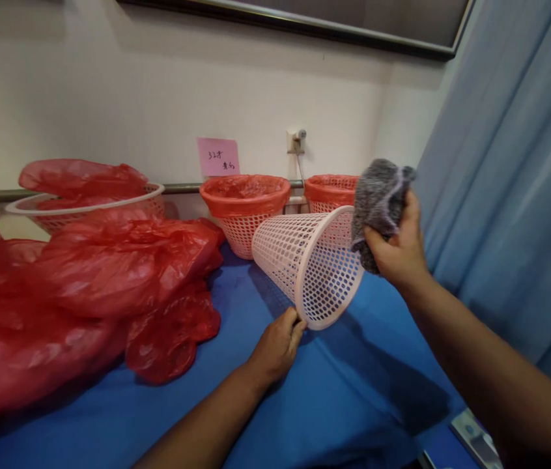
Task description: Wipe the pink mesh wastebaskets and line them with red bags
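Note:
A white perforated plastic wastebasket [285,251] is tilted on its side over the blue-covered table, its open mouth facing me and to the right. My left hand [278,342] pinches the lower part of its rim. In my right hand [402,251] is a bunched grey cloth [380,202] with a pale edge, held up just right of the basket's mouth. The cloth overlaps the right side of the rim in view; whether they touch I cannot tell.
Red plastic bags [124,273] pile up on the left. Behind stand a red-lined basket [241,228], another lined basket [327,185] and a wide white-rimmed basket [84,205]. A pink note [217,156] and a socket [296,142] are on the wall. A blue curtain [505,182] hangs at right.

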Tool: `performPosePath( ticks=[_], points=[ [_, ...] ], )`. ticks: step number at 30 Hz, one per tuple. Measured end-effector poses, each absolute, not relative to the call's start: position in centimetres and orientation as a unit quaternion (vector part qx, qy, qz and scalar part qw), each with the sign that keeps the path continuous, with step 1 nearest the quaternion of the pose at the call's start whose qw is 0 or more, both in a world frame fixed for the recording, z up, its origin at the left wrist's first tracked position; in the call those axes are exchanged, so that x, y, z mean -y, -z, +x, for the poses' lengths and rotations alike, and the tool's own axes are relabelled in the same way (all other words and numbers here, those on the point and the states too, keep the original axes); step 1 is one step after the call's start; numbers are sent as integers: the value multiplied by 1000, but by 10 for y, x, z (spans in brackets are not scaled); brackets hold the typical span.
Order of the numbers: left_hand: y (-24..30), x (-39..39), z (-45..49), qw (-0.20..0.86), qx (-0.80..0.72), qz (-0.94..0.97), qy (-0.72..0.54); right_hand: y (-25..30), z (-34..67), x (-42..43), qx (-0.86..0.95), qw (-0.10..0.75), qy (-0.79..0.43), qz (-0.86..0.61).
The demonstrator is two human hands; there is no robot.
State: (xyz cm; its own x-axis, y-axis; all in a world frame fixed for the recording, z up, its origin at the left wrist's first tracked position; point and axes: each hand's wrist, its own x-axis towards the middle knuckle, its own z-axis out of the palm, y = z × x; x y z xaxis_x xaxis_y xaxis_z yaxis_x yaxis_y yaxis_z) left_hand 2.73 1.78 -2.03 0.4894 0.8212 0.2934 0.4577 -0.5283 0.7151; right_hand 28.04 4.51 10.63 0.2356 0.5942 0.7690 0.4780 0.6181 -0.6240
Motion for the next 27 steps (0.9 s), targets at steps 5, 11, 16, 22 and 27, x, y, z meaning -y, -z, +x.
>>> performPosePath(
  ticks=[5, 11, 16, 22, 27],
  points=[
    [22, -18, 19, 347, -352, 792, -360, -85, 250, -32, 829, 437, 93, -336],
    [20, -18, 14, 453, -307, 708, -446, 13, 242, 22, 892, 313, 81, -316],
    [14, -15, 27, 483, -322, 672, -459, 42, 265, 27, 905, 151, 69, -391],
    [16, -15, 43, 460, -355, 622, -525, 44, 288, 11, 867, 70, 100, -484],
    [12, -12, 39, 455, -340, 643, -514, 51, 328, -9, 775, 89, 66, -622]
  ],
)
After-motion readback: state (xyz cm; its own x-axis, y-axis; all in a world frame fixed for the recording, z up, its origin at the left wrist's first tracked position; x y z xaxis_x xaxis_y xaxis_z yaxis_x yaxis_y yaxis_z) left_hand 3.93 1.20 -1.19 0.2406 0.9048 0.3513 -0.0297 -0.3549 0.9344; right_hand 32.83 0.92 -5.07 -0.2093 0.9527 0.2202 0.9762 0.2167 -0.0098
